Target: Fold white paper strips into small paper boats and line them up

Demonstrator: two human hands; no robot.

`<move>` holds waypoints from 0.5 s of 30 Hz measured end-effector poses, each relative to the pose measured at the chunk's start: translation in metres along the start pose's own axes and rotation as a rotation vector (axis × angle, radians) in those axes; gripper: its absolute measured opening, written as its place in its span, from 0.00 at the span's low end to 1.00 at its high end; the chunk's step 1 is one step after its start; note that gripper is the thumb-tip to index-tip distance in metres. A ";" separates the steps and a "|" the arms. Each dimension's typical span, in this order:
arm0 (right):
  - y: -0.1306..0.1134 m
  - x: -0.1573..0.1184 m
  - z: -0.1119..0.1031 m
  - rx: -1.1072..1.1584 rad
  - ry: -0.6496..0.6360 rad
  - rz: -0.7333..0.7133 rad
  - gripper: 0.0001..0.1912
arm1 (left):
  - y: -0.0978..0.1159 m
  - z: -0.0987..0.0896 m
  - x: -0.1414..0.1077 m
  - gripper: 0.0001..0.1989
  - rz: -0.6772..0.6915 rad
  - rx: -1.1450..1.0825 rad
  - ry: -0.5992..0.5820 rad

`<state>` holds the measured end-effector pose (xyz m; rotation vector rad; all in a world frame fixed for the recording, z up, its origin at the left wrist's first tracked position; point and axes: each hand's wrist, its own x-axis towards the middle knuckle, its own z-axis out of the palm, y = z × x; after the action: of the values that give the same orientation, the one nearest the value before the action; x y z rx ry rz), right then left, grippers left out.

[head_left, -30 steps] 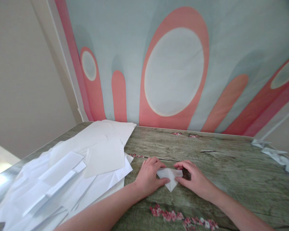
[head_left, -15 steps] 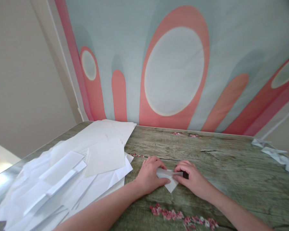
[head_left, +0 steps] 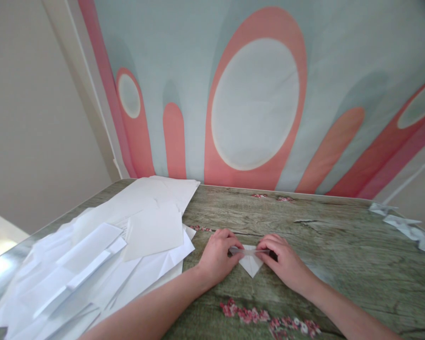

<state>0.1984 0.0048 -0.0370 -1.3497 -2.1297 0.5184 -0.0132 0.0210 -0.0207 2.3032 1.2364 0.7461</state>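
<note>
looks out first onto a blue-grey backdrop (head_left: 187, 61) with coral ovals and bars, then down onto a wood-grain table (head_left: 326, 241). at left, a loose spread of white papers (head_left: 156, 231), some flat, some folded, reaching almost to the far edge. on the near side, a printed line of pink blossoms (head_left: 248, 315); by the right edge, a row of small folded pieces (head_left: 403, 227). around the middle, the left hand (head_left: 219, 252) and the right hand (head_left: 282, 257), facing each other just apart, each with thumb and fingers closed in a pinch. caught between, a small folded paper (head_left: 252, 267), gripped at both sides, with a pointed end toward the near edge. compared with half a second ago, altered mostly on the left: thumb-first, shifted up from lying over the flat half to nipping the raised edge, matching the right. means, by judgement, an even hold on the folding, with that edge standing and not yet pressed flat. cannot tell how the corners lie behind the fingers.
</note>
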 end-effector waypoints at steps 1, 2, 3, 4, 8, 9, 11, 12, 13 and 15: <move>0.000 0.000 0.000 -0.014 0.007 -0.013 0.08 | 0.000 0.000 0.000 0.04 0.013 0.021 -0.006; 0.000 0.000 -0.001 -0.029 0.014 -0.027 0.08 | 0.000 -0.001 0.000 0.04 0.027 0.047 -0.011; 0.000 0.000 -0.001 -0.045 0.021 -0.043 0.07 | -0.001 -0.002 0.000 0.04 0.042 0.074 -0.015; 0.000 0.000 -0.001 -0.062 0.027 -0.062 0.07 | -0.001 -0.003 0.001 0.04 0.059 0.102 -0.022; 0.000 0.000 -0.003 -0.140 0.029 -0.153 0.06 | 0.001 -0.006 0.002 0.07 0.152 0.210 -0.069; 0.000 0.000 -0.003 -0.162 0.025 -0.175 0.07 | 0.002 -0.007 0.002 0.07 0.182 0.235 -0.087; 0.000 0.000 -0.002 -0.204 0.016 -0.214 0.08 | 0.003 -0.007 0.002 0.09 0.234 0.282 -0.114; 0.000 0.000 -0.002 -0.224 0.011 -0.232 0.09 | 0.004 -0.007 0.002 0.09 0.254 0.303 -0.124; 0.000 0.000 -0.002 -0.242 0.007 -0.249 0.10 | 0.004 -0.007 0.002 0.10 0.270 0.325 -0.130; -0.001 -0.001 -0.002 -0.273 0.007 -0.287 0.12 | 0.005 -0.007 0.001 0.11 0.297 0.371 -0.141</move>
<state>0.1994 0.0038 -0.0351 -1.1490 -2.4007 0.1108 -0.0136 0.0204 -0.0122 2.8306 1.0521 0.4639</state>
